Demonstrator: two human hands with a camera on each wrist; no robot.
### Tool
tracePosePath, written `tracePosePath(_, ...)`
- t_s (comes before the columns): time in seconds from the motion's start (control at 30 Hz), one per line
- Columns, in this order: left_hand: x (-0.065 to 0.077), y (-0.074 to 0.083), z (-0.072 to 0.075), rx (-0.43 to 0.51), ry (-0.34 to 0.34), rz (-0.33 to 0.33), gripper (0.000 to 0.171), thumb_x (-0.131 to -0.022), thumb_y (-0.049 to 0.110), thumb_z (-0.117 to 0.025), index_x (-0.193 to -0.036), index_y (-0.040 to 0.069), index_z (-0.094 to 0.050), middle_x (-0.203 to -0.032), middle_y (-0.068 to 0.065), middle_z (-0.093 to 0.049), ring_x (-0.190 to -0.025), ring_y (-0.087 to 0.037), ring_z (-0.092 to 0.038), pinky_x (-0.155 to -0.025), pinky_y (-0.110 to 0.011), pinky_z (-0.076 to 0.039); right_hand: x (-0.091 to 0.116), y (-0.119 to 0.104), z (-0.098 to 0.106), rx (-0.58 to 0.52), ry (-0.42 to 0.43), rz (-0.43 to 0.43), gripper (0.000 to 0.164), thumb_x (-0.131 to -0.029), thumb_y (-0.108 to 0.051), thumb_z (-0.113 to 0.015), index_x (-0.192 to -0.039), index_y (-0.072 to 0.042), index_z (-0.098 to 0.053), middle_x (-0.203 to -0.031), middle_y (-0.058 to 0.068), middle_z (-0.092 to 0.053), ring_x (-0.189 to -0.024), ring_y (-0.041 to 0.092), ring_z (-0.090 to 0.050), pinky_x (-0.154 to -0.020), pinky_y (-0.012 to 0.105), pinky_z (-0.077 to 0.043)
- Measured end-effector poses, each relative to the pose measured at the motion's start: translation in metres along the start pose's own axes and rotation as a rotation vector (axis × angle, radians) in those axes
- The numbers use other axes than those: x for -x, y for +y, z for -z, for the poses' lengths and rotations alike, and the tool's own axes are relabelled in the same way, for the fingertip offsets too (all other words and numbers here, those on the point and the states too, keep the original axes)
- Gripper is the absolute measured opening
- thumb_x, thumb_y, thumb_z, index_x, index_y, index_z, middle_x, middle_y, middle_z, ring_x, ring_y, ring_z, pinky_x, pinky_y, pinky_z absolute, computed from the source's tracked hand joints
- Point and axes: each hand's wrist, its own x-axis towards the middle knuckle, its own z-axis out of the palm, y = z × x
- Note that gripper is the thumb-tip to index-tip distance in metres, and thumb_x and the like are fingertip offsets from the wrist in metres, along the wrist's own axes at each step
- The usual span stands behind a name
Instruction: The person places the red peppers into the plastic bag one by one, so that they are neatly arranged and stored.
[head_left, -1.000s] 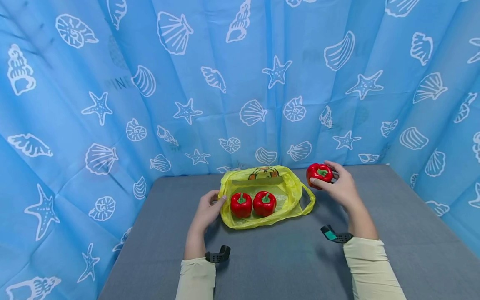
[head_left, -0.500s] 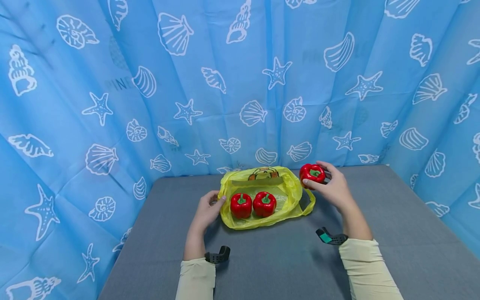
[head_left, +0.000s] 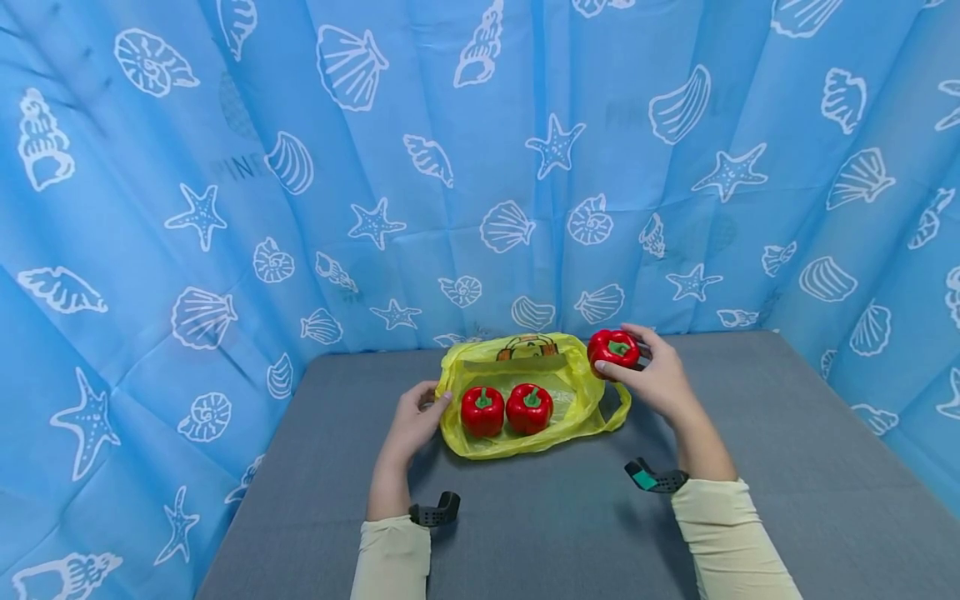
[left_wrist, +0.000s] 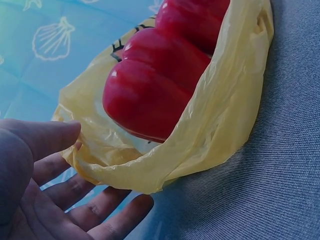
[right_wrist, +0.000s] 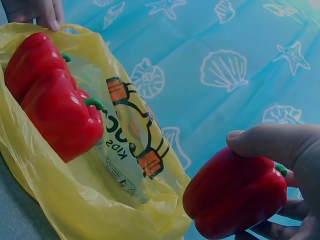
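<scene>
A yellow plastic bag (head_left: 480,448) lies open on the table, with two red bell peppers (head_left: 482,411) side by side inside it. My left hand (head_left: 414,421) pinches the bag's left rim between thumb and fingers; the left wrist view shows the thumb (left_wrist: 55,137) over the edge and the fingers beneath. At the bag's right rim, my right hand (head_left: 660,375) grips a third red bell pepper (right_wrist: 235,195), thumb on one side and fingers on the other. Its green stem (head_left: 618,347) faces up toward the head camera.
A grey cloth covers the table (head_left: 540,533). Behind and beside it hangs a blue curtain (head_left: 465,167) with white shell and starfish prints. One loop handle of the bag (head_left: 621,410) sticks out to the right, below the right hand's pepper.
My right hand has moved left with its bell pepper, from beyond the bag to its right rim. The left hand, the bag and the two peppers inside stay where they were.
</scene>
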Motion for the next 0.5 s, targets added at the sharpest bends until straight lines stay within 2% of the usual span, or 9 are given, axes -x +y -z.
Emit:
tracePosePath(0.27, 0.001, -0.001, -0.001, 0.002, 0.000, -0.012, 0.033, -0.107, 0.031, -0.067, -0.131, 0.008, -0.070, -0.122, -0.014, -0.070, -0.107, -0.025, -0.069, -0.091, -0.040, -0.059, 0.000, -0.003, -0.006, -0.006, -0.026, 0.023, 0.087, -0.095, -0.036, -0.082, -0.163, -0.009, -0.037, -0.162, 0.025, -0.041, -0.143, 0.050, -0.047, -0.101, 0.062, -0.056)
tracePosePath(0.5, -0.001, -0.003, -0.001, 0.001, -0.001, -0.007, 0.034, -0.106, 0.032, -0.067, -0.131, 0.008, -0.070, -0.123, -0.013, -0.069, -0.110, -0.026, -0.068, -0.094, -0.042, -0.059, 0.001, -0.004, -0.011, -0.004, -0.042, 0.024, 0.086, -0.094, -0.036, -0.083, -0.163, -0.010, -0.038, -0.161, 0.023, -0.042, -0.142, 0.049, -0.048, -0.100, 0.061, -0.058)
